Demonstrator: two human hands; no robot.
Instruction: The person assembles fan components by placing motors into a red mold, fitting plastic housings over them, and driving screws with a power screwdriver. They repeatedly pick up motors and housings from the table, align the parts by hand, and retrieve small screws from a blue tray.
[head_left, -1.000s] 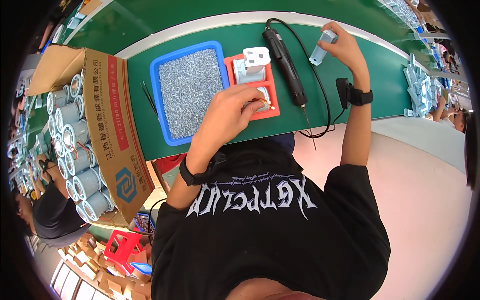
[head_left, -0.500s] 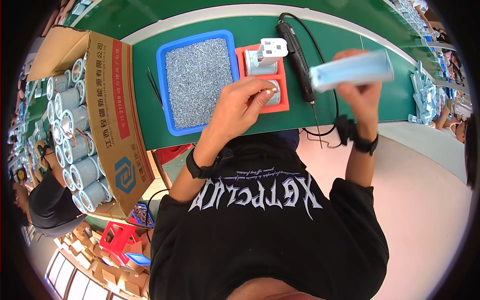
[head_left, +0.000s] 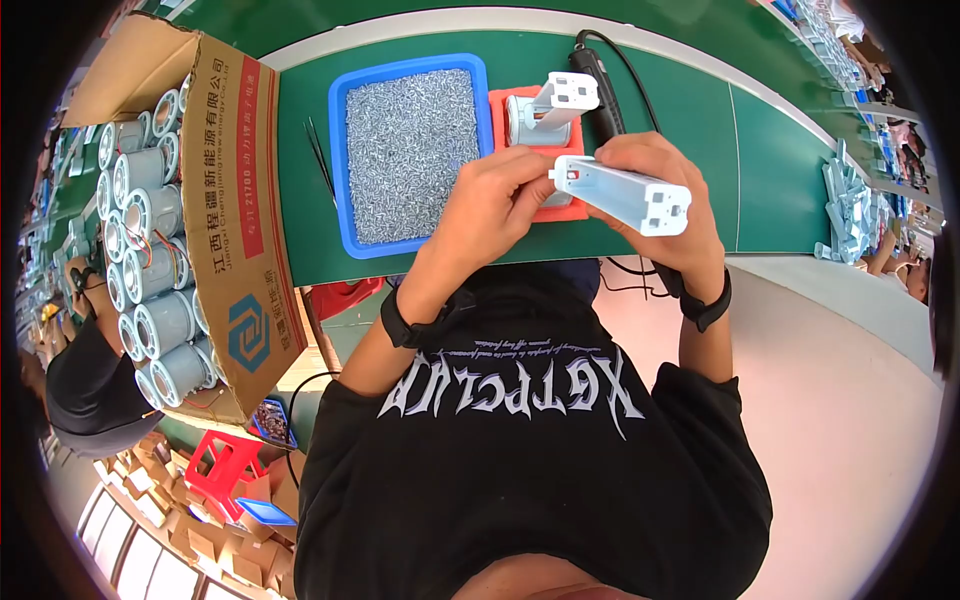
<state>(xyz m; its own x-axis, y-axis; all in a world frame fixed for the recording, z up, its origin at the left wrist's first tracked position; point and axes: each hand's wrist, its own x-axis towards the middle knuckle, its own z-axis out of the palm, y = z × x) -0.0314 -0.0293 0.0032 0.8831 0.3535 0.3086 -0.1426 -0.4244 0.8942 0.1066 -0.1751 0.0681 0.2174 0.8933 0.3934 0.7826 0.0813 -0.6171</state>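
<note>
Over the green workbench (head_left: pixel 780 180), the pale-blue housing (head_left: pixel 620 190) has come in to the left hand (head_left: pixel 490 205) — fingertips pinched together at its end, on what I cannot tell. The right hand (head_left: pixel 683 185) grips its length, so both now work together by the red tray (head_left: pixel 572 212).

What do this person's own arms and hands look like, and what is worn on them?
The left hand and right hand are both without gloves. Each wrist has a black band, one on the left and one on the right. The black shirt sleeves are short, leaving the forearms uncovered.
</note>
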